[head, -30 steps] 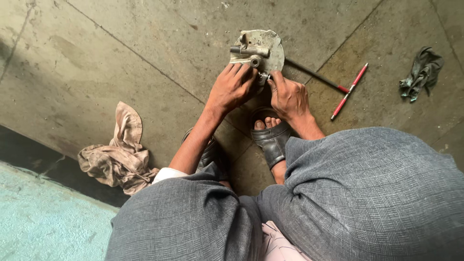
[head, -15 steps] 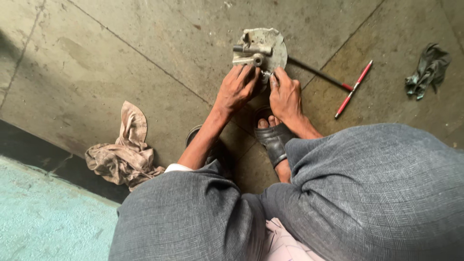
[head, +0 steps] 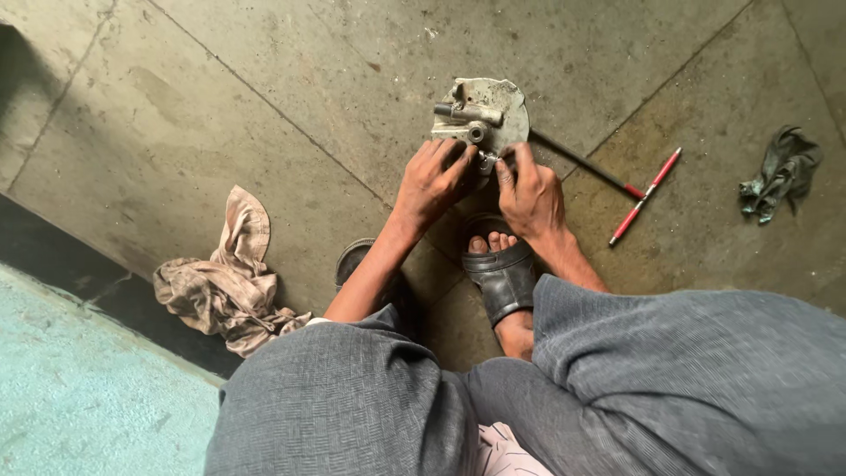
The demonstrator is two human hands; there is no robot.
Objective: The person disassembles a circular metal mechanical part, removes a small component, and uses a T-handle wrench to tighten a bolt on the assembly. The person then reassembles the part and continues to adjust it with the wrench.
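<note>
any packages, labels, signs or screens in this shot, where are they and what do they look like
None in view: no package, label, sign or screen.
Only loose things on the concrete floor: a round grey metal part under the left hand and right hand, a red pen-like tool to the right, a beige rag at left, a dark green rag at far right.

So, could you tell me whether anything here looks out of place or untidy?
Nothing looks broken. Both hands, left and right, rest on a grimy round metal part set on the stone floor. Loose things are scattered about: a crumpled beige rag, a dark rag, a red pen and a thin dark rod.
</note>
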